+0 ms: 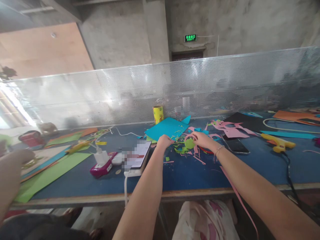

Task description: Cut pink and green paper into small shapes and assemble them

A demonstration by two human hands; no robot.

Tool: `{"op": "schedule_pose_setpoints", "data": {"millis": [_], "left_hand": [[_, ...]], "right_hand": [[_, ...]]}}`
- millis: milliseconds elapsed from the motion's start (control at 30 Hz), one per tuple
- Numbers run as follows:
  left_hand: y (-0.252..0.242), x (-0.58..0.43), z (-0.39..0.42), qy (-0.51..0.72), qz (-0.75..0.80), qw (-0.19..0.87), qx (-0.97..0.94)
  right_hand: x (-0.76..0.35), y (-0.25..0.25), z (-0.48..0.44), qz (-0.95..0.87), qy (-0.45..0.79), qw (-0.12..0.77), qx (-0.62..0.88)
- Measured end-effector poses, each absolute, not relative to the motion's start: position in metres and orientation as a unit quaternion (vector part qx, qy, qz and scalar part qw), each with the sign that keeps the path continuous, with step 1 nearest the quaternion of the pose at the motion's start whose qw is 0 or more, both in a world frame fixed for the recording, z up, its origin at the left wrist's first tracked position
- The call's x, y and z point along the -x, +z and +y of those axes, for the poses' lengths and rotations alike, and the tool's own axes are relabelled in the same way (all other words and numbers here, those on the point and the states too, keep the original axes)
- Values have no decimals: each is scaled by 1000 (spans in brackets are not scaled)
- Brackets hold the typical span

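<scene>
My right hand (203,140) is closed in a pinch at the edge of a round green paper piece (190,143). A curved pink paper strip (189,136) runs by the same fingertips. To the left, my left hand (165,142) has its fingers pressed together; what they hold, if anything, is too small to make out. Beneath and between the hands lie green paper shreds (180,148) and pink scraps (199,159). Just beyond my left hand is a blue paper sheet (167,127).
A phone (140,155) leans on a white block, left. A dark phone (235,144) and yellow glue gun (278,142) lie right. A purple power strip (103,165), green sheet (55,170) and another person's arm (10,173) are further left. A yellow roll (158,114) stands behind.
</scene>
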State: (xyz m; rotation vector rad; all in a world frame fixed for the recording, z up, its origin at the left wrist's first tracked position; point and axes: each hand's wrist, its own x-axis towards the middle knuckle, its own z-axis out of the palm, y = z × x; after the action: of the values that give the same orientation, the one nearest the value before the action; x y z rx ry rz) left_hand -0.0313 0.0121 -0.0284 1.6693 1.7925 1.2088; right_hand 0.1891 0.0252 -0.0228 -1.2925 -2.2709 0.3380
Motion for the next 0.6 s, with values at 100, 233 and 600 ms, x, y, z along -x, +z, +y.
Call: {"op": "schedule_pose_setpoints", "data": {"millis": [100,233,600], "left_hand": [[-28,31,10,385,666,174,-615],[-31,28,9,339,686,138,-629],[-23,22,20,341,682,43,-645]], "right_hand": [[-188,-25,24,-842,94,233,478],[-186,-28,22,-842,107,238,472],[-183,-26,24,-876,73,204,432]]}}
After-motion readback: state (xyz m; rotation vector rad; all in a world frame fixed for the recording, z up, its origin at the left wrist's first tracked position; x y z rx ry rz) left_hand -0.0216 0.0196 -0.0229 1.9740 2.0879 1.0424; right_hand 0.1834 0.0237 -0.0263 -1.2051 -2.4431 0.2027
